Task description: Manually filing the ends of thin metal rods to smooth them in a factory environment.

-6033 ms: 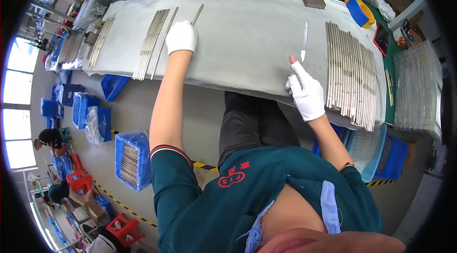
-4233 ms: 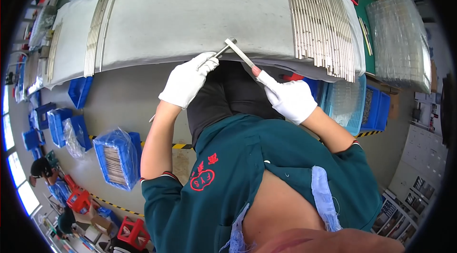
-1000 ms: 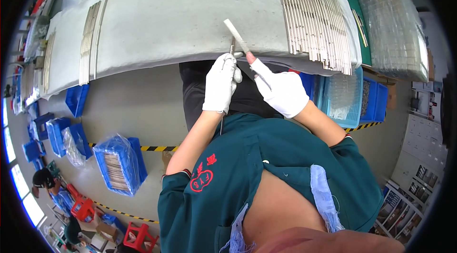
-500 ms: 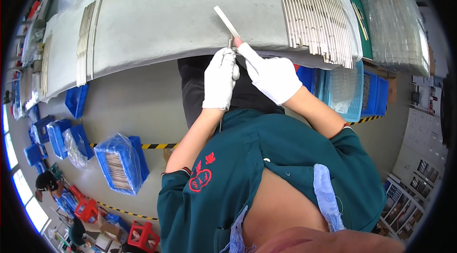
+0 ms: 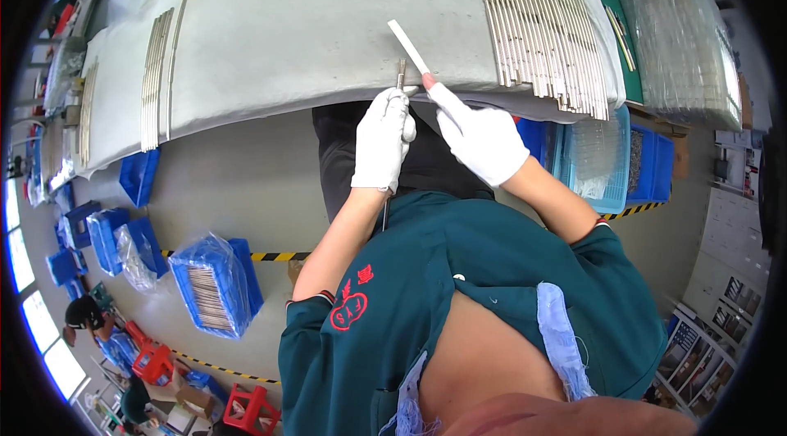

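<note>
My left hand (image 5: pixel 380 139), in a white glove, is closed around a thin metal rod (image 5: pixel 401 74). The rod's slotted-looking tip stands out beyond the fingers, and its other end shows below the wrist against my shirt. My right hand (image 5: pixel 489 143), also gloved but with a bare fingertip showing, grips a flat white stick (image 5: pixel 407 46). That stick slants up and left over the front edge of the cloth-covered table (image 5: pixel 303 34), just right of the rod tip and apart from it.
Many metal rods (image 5: pixel 541 26) lie side by side at the table's right, with a smaller group (image 5: pixel 156 79) at the left. Clear plastic trays (image 5: pixel 680 43) are stacked far right. Blue bins (image 5: pixel 652 165) stand below, and a bagged blue crate (image 5: pixel 211 288) sits on the floor.
The white stick and my right hand have shifted right and slightly down, away from the rod. More of the rod's tip shows above my left hand.
</note>
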Demonstrator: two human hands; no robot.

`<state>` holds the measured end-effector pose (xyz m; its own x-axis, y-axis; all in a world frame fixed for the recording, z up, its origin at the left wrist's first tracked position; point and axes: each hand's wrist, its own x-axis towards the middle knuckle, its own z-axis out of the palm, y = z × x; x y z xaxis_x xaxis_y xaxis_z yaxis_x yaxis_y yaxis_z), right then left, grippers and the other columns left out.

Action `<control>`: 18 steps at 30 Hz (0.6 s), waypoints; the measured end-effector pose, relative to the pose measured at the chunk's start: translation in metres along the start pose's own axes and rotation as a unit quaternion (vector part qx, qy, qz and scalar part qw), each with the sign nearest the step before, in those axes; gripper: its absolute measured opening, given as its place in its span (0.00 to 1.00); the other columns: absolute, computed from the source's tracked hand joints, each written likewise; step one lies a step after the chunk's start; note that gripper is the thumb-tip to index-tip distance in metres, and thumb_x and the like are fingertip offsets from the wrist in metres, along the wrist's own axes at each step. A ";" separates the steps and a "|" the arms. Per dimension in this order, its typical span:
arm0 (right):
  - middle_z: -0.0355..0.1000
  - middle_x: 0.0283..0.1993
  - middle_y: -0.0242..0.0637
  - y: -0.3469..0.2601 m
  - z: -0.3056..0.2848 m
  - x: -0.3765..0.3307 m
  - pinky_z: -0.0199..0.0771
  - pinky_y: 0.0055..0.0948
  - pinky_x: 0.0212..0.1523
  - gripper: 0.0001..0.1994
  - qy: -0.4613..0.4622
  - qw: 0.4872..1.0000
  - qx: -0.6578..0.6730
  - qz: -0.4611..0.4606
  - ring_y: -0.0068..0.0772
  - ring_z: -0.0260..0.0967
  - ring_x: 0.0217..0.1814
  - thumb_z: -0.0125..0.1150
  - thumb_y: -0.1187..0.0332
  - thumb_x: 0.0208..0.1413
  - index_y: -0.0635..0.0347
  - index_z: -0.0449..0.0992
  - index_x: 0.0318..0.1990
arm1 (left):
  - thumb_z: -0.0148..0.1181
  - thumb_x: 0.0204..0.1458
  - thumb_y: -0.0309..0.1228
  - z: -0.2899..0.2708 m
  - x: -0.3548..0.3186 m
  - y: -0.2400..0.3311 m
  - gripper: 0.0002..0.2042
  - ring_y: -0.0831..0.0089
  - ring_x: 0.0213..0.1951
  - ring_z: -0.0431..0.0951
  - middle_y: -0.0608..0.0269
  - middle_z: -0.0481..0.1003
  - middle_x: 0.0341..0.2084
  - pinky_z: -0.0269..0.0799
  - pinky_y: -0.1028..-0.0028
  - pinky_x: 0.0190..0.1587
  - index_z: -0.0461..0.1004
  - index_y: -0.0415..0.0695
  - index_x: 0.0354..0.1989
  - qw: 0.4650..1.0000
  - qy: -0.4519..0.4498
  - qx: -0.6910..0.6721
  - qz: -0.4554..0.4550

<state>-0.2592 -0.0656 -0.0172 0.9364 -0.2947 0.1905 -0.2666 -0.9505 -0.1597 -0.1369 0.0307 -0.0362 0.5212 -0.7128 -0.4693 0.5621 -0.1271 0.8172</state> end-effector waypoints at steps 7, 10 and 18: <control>0.69 0.21 0.38 -0.003 0.005 0.010 0.63 0.27 0.15 0.27 -0.018 0.999 0.016 0.038 0.31 0.61 0.11 0.50 0.70 0.52 0.55 0.56 0.62 | 0.45 0.58 0.33 -0.002 -0.002 0.005 0.08 0.88 0.12 0.53 0.74 0.62 0.13 0.46 0.84 0.14 0.69 0.43 0.38 1.000 -0.011 0.024 0.000; 0.68 0.19 0.37 0.010 0.002 0.021 0.67 0.28 0.20 0.29 -0.014 0.997 0.057 0.058 0.31 0.65 0.15 0.46 0.70 0.54 0.54 0.50 0.65 | 0.44 0.59 0.33 -0.001 0.003 0.005 0.09 0.88 0.12 0.53 0.74 0.62 0.12 0.46 0.84 0.13 0.70 0.43 0.38 0.999 -0.022 0.025 -0.016; 0.74 0.34 0.29 0.013 -0.034 -0.008 0.68 0.19 0.34 0.19 -0.052 0.853 0.499 0.147 0.18 0.64 0.27 0.51 0.60 0.57 0.57 0.69 0.54 | 0.47 0.55 0.35 0.000 -0.041 0.046 0.10 0.69 0.23 0.73 0.61 0.72 0.22 0.69 0.74 0.28 0.74 0.43 0.33 0.860 -0.250 0.428 0.123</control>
<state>-0.2783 -0.0787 0.0119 0.8919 -0.4454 -0.0780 -0.2149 -0.2658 -0.9398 -0.1329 0.0542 0.0208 0.0955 -0.9706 -0.2208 -0.3163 -0.2399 0.9178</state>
